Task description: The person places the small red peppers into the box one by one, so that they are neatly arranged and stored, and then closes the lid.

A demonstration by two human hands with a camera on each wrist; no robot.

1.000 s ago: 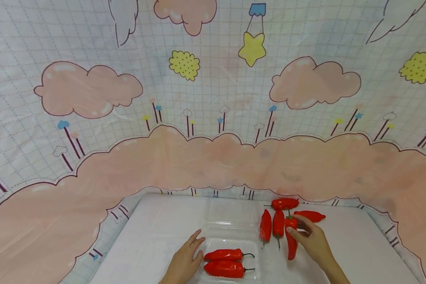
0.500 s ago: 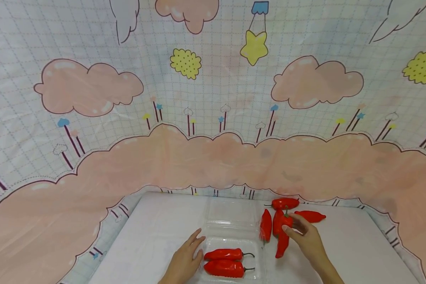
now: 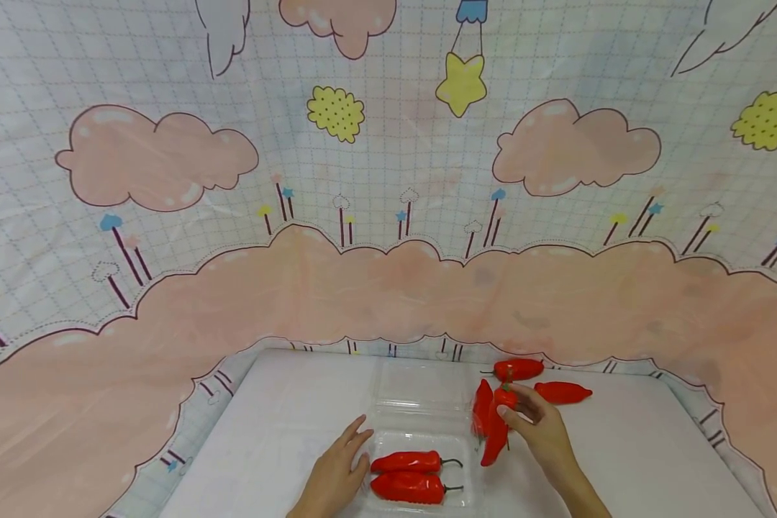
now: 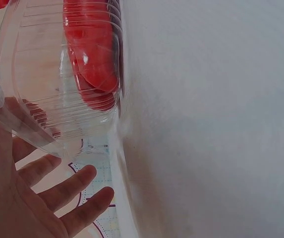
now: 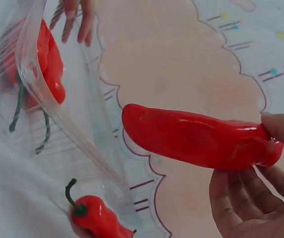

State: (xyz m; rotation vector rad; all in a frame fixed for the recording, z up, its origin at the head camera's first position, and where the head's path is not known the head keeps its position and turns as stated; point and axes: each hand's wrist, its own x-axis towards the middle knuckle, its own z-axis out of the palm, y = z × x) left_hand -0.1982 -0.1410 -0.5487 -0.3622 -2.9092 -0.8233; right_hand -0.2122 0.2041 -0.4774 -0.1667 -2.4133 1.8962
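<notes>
My right hand [image 3: 544,432] pinches a red pepper [image 3: 497,430] near its green stem end, holding it tip down in front of other peppers. In the right wrist view that pepper [image 5: 196,139] spans between thumb and fingers, its tip toward the box. Two red peppers [image 3: 409,488] lie side by side in the base of a clear plastic box [image 3: 421,436], stems pointing right. At the box's left side is my left hand [image 3: 337,471], its fingers spread. The left wrist view shows these fingers [image 4: 67,196] extended beside the box's transparent wall [image 4: 32,64].
The box's clear lid [image 3: 421,385] lies folded back behind the base. Right of it are more red peppers: one upright-lying pepper [image 3: 482,403], another at the back [image 3: 518,370] and one farther right [image 3: 563,393]. A patterned cloth [image 3: 388,302] hangs behind the white table [image 3: 298,403].
My right hand has moved left with the pepper, bringing it in front of the peppers closer to the box. My left hand has stayed beside the box.
</notes>
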